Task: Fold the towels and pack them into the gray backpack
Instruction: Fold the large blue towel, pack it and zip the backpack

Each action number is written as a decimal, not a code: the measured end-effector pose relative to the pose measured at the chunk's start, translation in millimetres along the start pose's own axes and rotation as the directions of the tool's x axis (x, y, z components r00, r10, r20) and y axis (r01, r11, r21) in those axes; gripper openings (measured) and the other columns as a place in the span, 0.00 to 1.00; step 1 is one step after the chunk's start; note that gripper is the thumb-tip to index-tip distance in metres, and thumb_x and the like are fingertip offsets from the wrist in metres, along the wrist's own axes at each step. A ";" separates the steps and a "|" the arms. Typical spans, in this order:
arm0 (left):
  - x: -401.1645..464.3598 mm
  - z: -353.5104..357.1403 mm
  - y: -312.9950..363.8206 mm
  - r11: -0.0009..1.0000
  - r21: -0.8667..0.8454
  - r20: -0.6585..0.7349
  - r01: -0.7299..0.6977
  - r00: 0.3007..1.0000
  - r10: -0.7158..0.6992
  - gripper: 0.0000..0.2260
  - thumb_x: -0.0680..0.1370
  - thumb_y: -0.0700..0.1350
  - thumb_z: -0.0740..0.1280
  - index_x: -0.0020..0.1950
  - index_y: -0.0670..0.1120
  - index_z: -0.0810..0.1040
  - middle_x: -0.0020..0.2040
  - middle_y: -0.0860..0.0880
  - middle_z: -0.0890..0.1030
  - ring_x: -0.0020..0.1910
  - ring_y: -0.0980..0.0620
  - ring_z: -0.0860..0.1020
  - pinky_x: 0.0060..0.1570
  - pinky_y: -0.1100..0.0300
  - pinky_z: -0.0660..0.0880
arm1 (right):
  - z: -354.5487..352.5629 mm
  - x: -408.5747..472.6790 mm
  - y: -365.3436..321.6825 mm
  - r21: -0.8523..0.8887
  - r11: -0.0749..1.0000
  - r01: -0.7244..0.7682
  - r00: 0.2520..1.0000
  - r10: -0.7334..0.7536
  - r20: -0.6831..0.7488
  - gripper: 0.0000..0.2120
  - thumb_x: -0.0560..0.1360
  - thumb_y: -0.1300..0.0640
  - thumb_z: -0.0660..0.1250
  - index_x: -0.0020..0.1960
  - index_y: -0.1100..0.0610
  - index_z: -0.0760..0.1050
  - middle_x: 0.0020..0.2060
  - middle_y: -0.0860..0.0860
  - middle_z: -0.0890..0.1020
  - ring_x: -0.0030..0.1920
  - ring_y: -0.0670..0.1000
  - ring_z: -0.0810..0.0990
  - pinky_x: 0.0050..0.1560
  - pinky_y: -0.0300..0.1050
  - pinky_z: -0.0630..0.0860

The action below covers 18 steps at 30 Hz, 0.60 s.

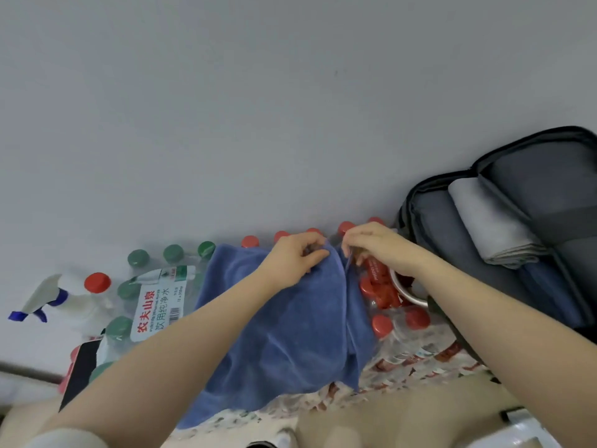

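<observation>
Over bottles | both hands' grip pinches blue towel [290, 321] top | left hand [295, 258] | right hand [376, 245]

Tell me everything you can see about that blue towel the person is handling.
The blue terry-cloth towel looks soft and fuzzy, plain with no pattern. It is draped over packs of bottled water, hanging down toward the person, with a vertical fold or seam running down its right part. Its far edge is bunched where the left hand and the right hand pinch it close together. Its lower edge hangs loose and wrinkled. It is not yet folded flat and lies outside the open gray backpack to its right.
</observation>
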State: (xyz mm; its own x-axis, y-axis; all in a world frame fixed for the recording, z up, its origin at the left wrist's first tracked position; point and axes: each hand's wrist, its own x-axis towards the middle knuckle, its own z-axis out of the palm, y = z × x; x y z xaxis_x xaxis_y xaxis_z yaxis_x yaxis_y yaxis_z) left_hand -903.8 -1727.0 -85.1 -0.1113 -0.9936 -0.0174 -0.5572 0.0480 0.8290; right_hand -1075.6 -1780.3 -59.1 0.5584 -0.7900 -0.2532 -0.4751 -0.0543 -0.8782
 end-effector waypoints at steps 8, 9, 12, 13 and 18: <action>19.4 11.3 -0.4 0.998 -0.027 -0.006 -0.050 0.999 0.050 0.04 0.74 0.41 0.68 0.42 0.47 0.73 0.33 0.57 0.74 0.30 0.62 0.70 0.35 0.68 0.69 | 9.4 7.2 13.9 -0.098 0.992 0.074 0.974 -0.094 -0.207 0.06 0.70 0.62 0.71 0.38 0.54 0.76 0.37 0.54 0.79 0.40 0.50 0.75 0.46 0.51 0.74; 20.5 10.3 -1.4 0.998 -0.022 0.012 -0.052 0.999 0.053 0.04 0.74 0.42 0.68 0.43 0.47 0.74 0.35 0.56 0.74 0.31 0.63 0.70 0.35 0.70 0.68 | 10.0 7.5 13.4 -0.100 0.992 0.075 0.971 -0.095 -0.220 0.08 0.70 0.63 0.70 0.37 0.52 0.76 0.38 0.54 0.79 0.40 0.50 0.76 0.47 0.52 0.74; 21.5 -6.7 -9.4 0.995 0.074 0.028 -0.073 0.997 0.071 0.07 0.75 0.45 0.67 0.50 0.43 0.76 0.41 0.52 0.77 0.34 0.60 0.71 0.36 0.72 0.67 | 9.7 5.3 5.9 -0.024 0.995 0.093 0.969 -0.096 -0.229 0.12 0.72 0.68 0.67 0.35 0.53 0.73 0.36 0.53 0.78 0.38 0.48 0.75 0.43 0.42 0.73; 21.0 -17.6 -13.8 0.986 0.141 0.018 -0.084 0.996 0.083 0.08 0.76 0.46 0.66 0.51 0.42 0.77 0.43 0.50 0.79 0.36 0.57 0.73 0.38 0.68 0.67 | 8.8 4.7 2.4 0.034 0.994 0.102 0.966 -0.091 -0.241 0.13 0.72 0.69 0.65 0.35 0.54 0.72 0.34 0.52 0.77 0.36 0.46 0.74 0.40 0.37 0.71; 9.7 -86.7 -51.5 0.835 0.548 0.188 -0.060 0.981 -0.053 0.23 0.76 0.59 0.54 0.49 0.43 0.79 0.46 0.43 0.82 0.47 0.45 0.78 0.46 0.57 0.69 | 2.9 12.3 -14.8 0.290 0.952 0.100 0.964 -0.020 -0.266 0.14 0.75 0.72 0.60 0.34 0.58 0.68 0.21 0.44 0.75 0.24 0.40 0.71 0.27 0.31 0.65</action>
State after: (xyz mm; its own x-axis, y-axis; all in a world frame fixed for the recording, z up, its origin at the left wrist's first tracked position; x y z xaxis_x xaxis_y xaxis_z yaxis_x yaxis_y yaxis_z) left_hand -804.8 -1747.9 -79.4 -0.2345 -0.9578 -0.1664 -0.9091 0.1554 0.3866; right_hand -1059.8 -1787.4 -50.4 0.3665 -0.9228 -0.1184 -0.1995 0.0463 -0.9788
